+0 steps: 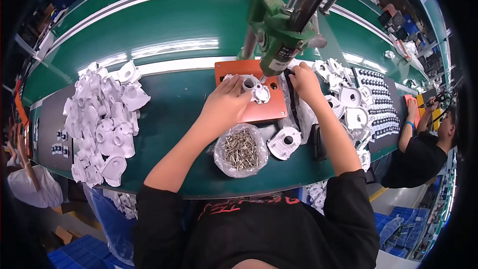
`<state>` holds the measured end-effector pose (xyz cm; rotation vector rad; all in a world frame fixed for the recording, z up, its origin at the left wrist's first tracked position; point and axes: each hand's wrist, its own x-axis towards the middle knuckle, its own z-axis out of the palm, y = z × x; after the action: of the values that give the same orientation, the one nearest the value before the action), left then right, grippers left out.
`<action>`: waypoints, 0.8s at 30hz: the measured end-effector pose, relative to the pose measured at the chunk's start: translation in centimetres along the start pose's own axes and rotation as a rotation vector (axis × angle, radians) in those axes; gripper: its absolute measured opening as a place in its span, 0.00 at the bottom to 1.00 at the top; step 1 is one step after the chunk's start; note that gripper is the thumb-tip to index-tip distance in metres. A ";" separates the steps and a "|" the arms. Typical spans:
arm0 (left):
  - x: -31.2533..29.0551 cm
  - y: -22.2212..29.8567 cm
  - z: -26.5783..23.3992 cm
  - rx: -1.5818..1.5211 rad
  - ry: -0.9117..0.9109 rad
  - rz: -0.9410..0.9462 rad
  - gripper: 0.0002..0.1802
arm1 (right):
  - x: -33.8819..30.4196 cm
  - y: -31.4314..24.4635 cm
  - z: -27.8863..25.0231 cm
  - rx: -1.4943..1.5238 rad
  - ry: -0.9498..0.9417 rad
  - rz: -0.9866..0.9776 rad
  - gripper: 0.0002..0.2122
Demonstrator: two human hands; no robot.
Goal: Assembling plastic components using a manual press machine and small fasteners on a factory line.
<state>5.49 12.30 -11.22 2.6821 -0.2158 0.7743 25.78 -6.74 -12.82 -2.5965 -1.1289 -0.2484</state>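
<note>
My left hand (230, 100) is closed on a white plastic housing (259, 91) with a round tubular opening, which sits on an orange fixture plate (256, 113). Directly over that housing is the tip of a green bench press machine (280, 45), at or just above it. My right hand (304, 83) is to the right of the plate, its fingers curled at the upper end of a dark bar (294, 100); what they grip is partly hidden. Nearer me, a plastic-lined bowl (219, 162) holds many metal screws (243, 149). Another white housing (284, 143) lies beside it.
A tall heap of white housings (102, 124) covers the bench's left side. More white housings (354, 112) lie at right, beside rows of small dark-and-white parts (377, 102). A co-worker (423, 144) sits at far right. Blue crates (82, 251) stand on the floor.
</note>
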 end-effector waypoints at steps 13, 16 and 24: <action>-0.7 -0.3 -0.2 0.006 -0.022 -0.007 0.10 | 0.3 -0.3 0.4 -0.222 -0.159 0.017 0.06; -0.7 -0.2 0.0 0.006 -0.019 -0.013 0.10 | -0.4 0.1 1.1 -0.206 -0.102 0.018 0.06; -0.7 0.1 -0.2 -0.004 -0.022 -0.024 0.09 | -0.2 0.4 1.3 -0.125 -0.115 0.036 0.06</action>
<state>4.79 12.31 -11.37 2.6854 -0.1900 0.7371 26.04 -6.67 -14.20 -2.7701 -1.1374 -0.1688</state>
